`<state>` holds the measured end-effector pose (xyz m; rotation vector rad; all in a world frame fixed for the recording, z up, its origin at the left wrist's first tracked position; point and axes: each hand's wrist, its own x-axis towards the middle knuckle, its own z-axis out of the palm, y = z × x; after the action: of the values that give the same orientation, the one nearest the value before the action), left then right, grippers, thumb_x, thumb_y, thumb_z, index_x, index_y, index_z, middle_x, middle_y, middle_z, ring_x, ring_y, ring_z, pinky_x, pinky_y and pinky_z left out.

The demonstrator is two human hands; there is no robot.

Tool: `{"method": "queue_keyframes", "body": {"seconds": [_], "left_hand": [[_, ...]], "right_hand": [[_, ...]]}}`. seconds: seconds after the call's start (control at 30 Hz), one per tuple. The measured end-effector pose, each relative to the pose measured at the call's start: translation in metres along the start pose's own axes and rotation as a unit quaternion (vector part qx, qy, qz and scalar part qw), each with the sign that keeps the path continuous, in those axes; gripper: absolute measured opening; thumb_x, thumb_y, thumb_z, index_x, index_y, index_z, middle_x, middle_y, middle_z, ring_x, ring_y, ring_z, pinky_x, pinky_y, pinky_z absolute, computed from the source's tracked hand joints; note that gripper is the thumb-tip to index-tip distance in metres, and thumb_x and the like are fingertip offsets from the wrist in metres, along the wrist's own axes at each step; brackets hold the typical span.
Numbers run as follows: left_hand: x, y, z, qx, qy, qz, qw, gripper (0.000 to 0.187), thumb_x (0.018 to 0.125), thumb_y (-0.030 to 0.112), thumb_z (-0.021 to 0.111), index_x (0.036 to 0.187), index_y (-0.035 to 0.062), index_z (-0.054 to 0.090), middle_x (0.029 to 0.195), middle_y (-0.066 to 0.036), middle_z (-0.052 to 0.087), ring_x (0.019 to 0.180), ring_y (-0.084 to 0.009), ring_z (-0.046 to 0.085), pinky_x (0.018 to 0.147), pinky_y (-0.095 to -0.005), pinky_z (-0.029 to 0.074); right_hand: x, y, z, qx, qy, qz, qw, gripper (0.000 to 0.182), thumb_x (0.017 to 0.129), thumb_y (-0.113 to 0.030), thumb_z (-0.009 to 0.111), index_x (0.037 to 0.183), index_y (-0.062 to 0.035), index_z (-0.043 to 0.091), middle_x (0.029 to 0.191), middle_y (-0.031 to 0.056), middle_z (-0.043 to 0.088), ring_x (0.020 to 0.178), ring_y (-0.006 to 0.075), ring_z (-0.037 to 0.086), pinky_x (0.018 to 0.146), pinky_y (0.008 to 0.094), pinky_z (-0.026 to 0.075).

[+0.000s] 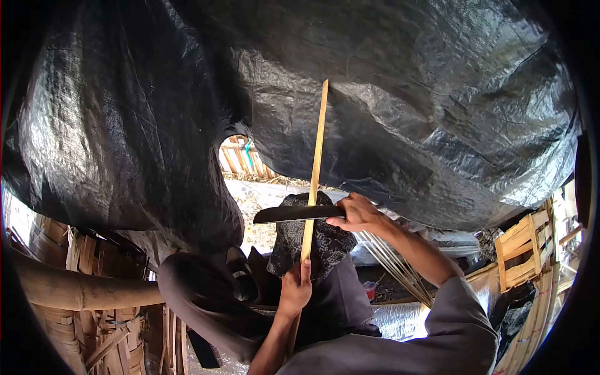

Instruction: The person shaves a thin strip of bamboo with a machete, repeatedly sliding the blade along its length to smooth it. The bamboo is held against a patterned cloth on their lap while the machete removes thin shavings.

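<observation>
My left hand (295, 290) is closed around the lower part of a long, pale bamboo strip (319, 142), with the thumb lying along it. The strip points away from me and rises slightly tilted to the right. My right hand (359, 214) grips a machete by its handle, which the fingers hide. Its broad dark blade (281, 215) points left and lies across the strip, a little beyond my left hand. Under the blade and strip, a dark patterned cloth (334, 250) is draped over my knee.
Black plastic sheeting (400, 119) hangs in front and overhead. A thick bamboo pole (94, 294) runs at the left, near woven bamboo pieces (115, 337). Several thin strips (397, 265) lie beyond my right arm. A wooden crate (520, 250) stands at the right.
</observation>
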<state>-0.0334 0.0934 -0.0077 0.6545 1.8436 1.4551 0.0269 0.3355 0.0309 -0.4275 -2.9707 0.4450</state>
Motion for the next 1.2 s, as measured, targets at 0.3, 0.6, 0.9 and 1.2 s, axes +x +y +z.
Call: {"method": "queue_keyframes", "body": {"seconds": [0.3, 0.6, 0.9, 1.2], "left_hand": [[-0.002, 0.0, 0.001, -0.12, -0.03, -0.069, 0.99, 0.044, 0.093, 0.045, 0.04, 0.066, 0.0101, 0.04, 0.053, 0.006, 0.032, 0.044, -0.0042, 0.032, 0.04, -0.0211, 0.03], [-0.001, -0.004, 0.003, -0.076, -0.018, -0.052, 0.996, 0.048, 0.093, 0.045, 0.04, 0.066, 0.0055, 0.043, 0.052, 0.003, 0.036, 0.045, -0.0055, 0.037, 0.04, -0.0229, 0.031], [-0.001, -0.004, 0.002, -0.072, -0.007, -0.042, 0.997, 0.046, 0.094, 0.044, 0.039, 0.065, 0.0077, 0.042, 0.053, 0.005, 0.036, 0.045, -0.005, 0.037, 0.04, -0.0224, 0.031], [-0.005, 0.003, 0.0, -0.062, -0.019, -0.062, 0.996, 0.047, 0.095, 0.037, 0.04, 0.071, -0.0019, 0.051, 0.051, -0.01, 0.045, 0.045, -0.0188, 0.045, 0.045, -0.0344, 0.037]], "right_hand": [[-0.008, -0.019, -0.004, -0.066, -0.062, -0.014, 0.996, 0.076, 0.064, -0.075, 0.054, 0.067, -0.0001, 0.063, 0.054, 0.0188, 0.056, 0.055, 0.035, 0.062, 0.054, 0.0439, 0.051], [0.005, -0.01, -0.023, -0.04, -0.05, -0.059, 0.996, 0.061, 0.075, -0.059, 0.059, 0.068, 0.0014, 0.063, 0.052, 0.0144, 0.057, 0.048, 0.0333, 0.059, 0.048, 0.0378, 0.048], [0.002, -0.016, -0.012, -0.024, -0.032, 0.038, 0.998, 0.059, 0.07, -0.059, 0.062, 0.073, 0.0002, 0.065, 0.054, 0.017, 0.057, 0.055, 0.0333, 0.06, 0.056, 0.0415, 0.05], [0.031, 0.027, -0.007, 0.057, 0.053, 0.135, 0.988, 0.07, 0.083, -0.063, 0.041, 0.063, 0.002, 0.06, 0.043, 0.0084, 0.049, 0.041, 0.0238, 0.053, 0.04, 0.0388, 0.042]]}}
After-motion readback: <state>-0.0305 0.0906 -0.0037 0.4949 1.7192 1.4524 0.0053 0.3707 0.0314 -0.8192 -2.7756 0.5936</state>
